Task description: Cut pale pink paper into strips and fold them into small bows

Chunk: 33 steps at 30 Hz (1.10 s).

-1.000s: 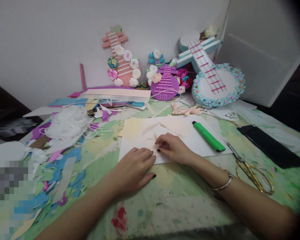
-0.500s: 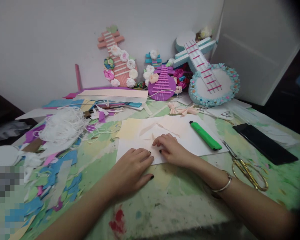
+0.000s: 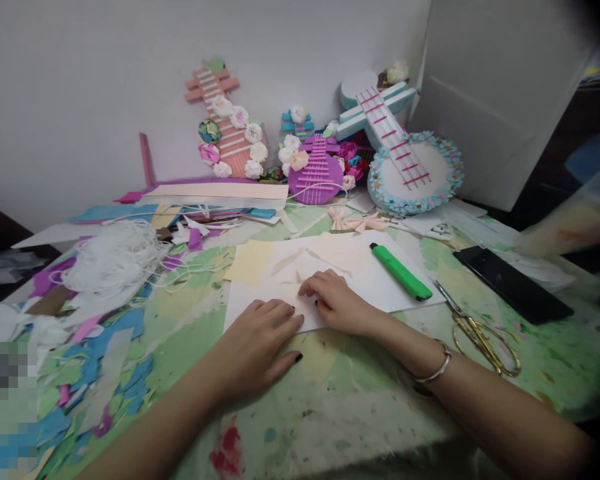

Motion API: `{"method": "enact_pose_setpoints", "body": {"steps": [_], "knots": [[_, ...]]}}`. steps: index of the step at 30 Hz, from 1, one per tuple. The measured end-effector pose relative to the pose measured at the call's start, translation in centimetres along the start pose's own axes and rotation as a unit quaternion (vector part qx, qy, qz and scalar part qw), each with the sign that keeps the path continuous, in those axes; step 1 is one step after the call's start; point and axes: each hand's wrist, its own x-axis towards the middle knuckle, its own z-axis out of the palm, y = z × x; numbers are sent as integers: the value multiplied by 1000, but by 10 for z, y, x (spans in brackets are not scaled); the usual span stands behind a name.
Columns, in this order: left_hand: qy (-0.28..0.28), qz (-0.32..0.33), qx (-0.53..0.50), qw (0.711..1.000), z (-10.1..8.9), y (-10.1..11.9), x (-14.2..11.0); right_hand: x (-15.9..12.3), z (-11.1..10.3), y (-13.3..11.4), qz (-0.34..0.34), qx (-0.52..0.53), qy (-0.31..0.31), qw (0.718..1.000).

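My left hand lies flat at the near edge of the white paper sheet, its fingers stretched out and holding nothing. Just beside its fingertips, my right hand rests on the same sheet. Its fingers are loosely bent, with the thumb a little apart and nothing visible between them. Thin peach paper pieces lie on the sheet beyond the right hand, some with raised edges. A pale yellow paper covers the sheet's far left corner. On its right part sits a bright green, black-ended tool.
Gold-handled scissors and a flat black object lie to the right. White string is heaped on the left above blue paper scraps. Pink, purple and light-blue instrument-shaped crafts lean against the wall. Folded peach paper lies before them.
The whole view has shifted slightly, so things sit a little further left. Both hands keep nearly the same pose on the sheet. A blurred pale shape now shows at the far right.
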Motion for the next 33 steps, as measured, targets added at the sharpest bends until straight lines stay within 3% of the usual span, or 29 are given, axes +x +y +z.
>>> {"method": "enact_pose_setpoints", "body": {"steps": [15, 23, 29, 33], "knots": [[-17, -6, 1, 1000, -2, 1, -2, 0, 0, 3, -6, 6, 1, 1000], [-28, -23, 18, 999, -5, 6, -7, -1, 0, 7, -32, 18, 36, 999], [23, -76, 64, 995, 14, 5, -15, -4, 4, -1, -158, -14, 66, 985], [28, -84, 53, 995, 17, 5, -18, -5, 11, -12, -222, -28, 59, 973]]}}
